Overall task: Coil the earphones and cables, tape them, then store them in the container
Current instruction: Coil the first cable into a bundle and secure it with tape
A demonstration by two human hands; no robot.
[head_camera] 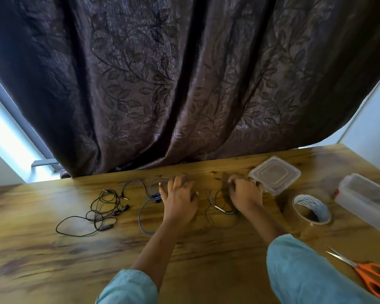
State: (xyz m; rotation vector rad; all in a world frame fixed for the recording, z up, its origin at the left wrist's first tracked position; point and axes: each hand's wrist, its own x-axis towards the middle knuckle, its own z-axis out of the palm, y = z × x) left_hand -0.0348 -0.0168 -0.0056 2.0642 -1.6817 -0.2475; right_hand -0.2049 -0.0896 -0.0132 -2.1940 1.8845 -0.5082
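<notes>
On the wooden table [53, 270] lie three loose leads. Black earphones [97, 212] sprawl at the left. A blue cable [144, 212] loops in the middle. A thin grey cable [219, 212] lies in rough rings between my hands. My left hand [180, 199] rests palm down over the blue cable's far end, fingers spread. My right hand [245, 191] pinches one end of the grey cable. A clear lid [274, 174] sits right of that hand. The clear container [366, 199] stands at the far right, with a tape roll [312, 210] in front of it.
Orange-handled scissors [364, 273] lie at the right near the table's front edge. A dark patterned curtain [184, 84] hangs down to the table's far edge. Bright window light shows at the left.
</notes>
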